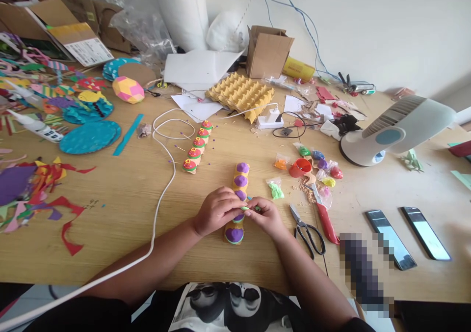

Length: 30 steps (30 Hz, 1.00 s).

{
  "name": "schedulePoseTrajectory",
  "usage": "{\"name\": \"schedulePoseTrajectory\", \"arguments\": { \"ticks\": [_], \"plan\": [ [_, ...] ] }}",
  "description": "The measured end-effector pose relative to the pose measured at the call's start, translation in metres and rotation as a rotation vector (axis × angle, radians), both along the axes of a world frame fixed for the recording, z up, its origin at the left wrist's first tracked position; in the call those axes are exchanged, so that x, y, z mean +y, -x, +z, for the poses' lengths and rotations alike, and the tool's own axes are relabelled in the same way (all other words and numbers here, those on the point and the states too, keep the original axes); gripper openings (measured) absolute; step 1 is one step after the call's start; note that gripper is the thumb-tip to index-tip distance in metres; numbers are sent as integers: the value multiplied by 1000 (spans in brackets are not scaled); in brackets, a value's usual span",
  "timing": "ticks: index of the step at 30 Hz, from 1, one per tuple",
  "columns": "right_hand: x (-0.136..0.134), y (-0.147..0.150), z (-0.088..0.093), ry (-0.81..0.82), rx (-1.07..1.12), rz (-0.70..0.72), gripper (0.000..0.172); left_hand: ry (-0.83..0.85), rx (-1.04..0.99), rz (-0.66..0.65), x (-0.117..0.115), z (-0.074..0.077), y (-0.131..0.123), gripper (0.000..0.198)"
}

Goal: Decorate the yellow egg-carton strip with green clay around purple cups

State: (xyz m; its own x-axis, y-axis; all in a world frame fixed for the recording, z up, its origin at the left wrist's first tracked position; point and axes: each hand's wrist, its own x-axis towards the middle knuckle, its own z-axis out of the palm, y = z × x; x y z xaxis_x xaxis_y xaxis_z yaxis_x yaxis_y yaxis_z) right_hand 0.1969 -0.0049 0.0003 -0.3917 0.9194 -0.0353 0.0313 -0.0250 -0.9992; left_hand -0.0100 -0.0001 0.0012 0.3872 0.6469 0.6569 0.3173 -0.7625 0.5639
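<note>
A strip of egg-carton cups topped with purple clay (239, 199) lies on the wooden table (128, 199) in front of me. My left hand (217, 209) and my right hand (267, 215) meet over its middle. Both are closed in a pinch on a thin light-green clay strip (246, 207) laid across one cup. A second carton strip with red, green and yellow clay tops (197, 146) lies farther back to the left.
Black scissors (308, 231) and a red-handled cutter (324, 219) lie right of my hands, with small bags of coloured clay (316, 167) behind. Two phones (408, 236), a white fan (393, 133), a white cable (162, 184), a yellow egg tray (241, 94) and paper scraps (40, 184) surround the work.
</note>
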Motion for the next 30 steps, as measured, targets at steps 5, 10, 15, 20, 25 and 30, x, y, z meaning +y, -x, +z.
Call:
{"name": "schedulePoseTrajectory", "arguments": {
  "ticks": [5, 10, 15, 20, 25, 30],
  "plan": [
    [0, -1, -2, 26, -4, 14, 31, -7, 7, -16, 0, 0, 1, 29],
    [1, -1, 0, -70, -81, 43, 33, -24, 16, 19, 0, 2, 1, 23],
    [-2, 2, 0, -69, -77, 4, 30, -12, 39, 9, 0, 0, -1, 29],
    [-4, -1, 4, -142, -103, -13, 35, -9, 15, 41, 0, -6, -1, 36],
    [-1, -4, 3, -150, -139, -28, 46, 15, -4, 72, 2, -3, 1, 35],
    [2, -3, 1, -156, -112, -127, 26, 9, -23, 75, 2, -1, 1, 36]
  ]
}}
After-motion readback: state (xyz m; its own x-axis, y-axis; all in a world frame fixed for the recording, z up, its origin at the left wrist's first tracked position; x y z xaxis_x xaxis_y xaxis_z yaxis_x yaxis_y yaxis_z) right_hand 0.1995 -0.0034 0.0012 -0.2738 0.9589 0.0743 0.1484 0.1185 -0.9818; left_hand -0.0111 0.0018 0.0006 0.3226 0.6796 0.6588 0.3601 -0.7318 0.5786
